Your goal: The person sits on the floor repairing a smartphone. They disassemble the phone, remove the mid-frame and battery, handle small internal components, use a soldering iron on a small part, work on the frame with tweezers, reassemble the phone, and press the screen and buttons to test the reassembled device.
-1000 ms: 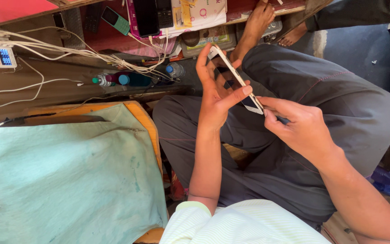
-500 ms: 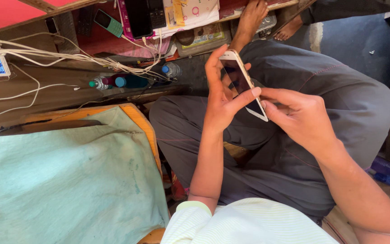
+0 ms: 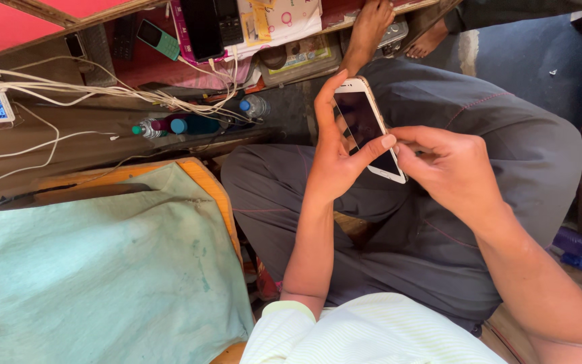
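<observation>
Over your lap, your left hand (image 3: 335, 162) is gripping the white phone (image 3: 370, 128) while your right hand (image 3: 449, 168) fingers are pinching its lower edge.

The phone (image 3: 366, 128) had a white casing with a gold rim and a dark, blank screen. The trousers (image 3: 466, 222) were dark grey with thin reddish seams. At the bottom of the frame, the shirt (image 3: 365, 334) was pale green with fine white stripes. A faded teal cloth (image 3: 95, 269) covered the lower left, over an orange edge. At the top, the keypad phone (image 3: 157, 39) was green, and the cables (image 3: 102, 94) white.
</observation>
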`<state>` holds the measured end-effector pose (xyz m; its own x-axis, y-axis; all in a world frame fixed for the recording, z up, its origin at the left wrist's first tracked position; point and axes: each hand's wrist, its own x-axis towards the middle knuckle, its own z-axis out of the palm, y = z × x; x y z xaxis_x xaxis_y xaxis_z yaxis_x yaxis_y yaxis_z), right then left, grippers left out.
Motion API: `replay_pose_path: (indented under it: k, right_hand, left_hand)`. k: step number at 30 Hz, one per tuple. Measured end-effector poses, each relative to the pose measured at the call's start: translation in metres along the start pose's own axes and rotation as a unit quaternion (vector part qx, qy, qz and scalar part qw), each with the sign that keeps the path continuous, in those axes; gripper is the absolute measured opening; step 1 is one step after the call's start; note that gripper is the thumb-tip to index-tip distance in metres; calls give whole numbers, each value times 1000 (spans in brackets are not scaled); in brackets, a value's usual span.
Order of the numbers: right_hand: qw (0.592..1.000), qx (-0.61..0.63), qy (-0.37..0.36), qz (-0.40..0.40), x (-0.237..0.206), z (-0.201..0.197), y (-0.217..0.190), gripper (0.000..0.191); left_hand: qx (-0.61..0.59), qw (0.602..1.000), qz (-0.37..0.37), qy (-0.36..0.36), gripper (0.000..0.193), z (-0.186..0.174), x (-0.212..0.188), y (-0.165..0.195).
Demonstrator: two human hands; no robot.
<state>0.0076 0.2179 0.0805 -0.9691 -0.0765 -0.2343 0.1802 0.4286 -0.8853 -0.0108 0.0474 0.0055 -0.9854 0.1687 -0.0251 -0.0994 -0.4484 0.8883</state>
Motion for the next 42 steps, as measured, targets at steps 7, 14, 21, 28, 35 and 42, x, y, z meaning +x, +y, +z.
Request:
replay_pose_path:
  k: [7, 14, 21, 28, 35, 42]
  right_hand:
    - [996, 74, -17, 41, 5, -5, 2, 27]
    - [998, 44, -15, 31, 6, -7, 6, 28]
    - [1000, 16, -10, 12, 6, -5, 2, 25]
    - [996, -75, 27, -31, 3, -2, -1, 21]
    - [1000, -8, 1, -15, 4, -6, -4, 22]
    - [997, 73, 21, 14, 10, -16, -4, 25]
  left_hand:
    - [37, 996, -28, -75, 107, -5, -2, 9]
    - [186, 981, 49, -36, 115, 6, -2, 4]
    - [228, 971, 65, -27, 114, 4, -1, -1]
    - [136, 989, 27, -42, 111, 8, -2, -6]
    - [67, 995, -59, -47, 115, 9, -1, 3]
    - [275, 959, 52, -42, 115, 25, -5, 8]
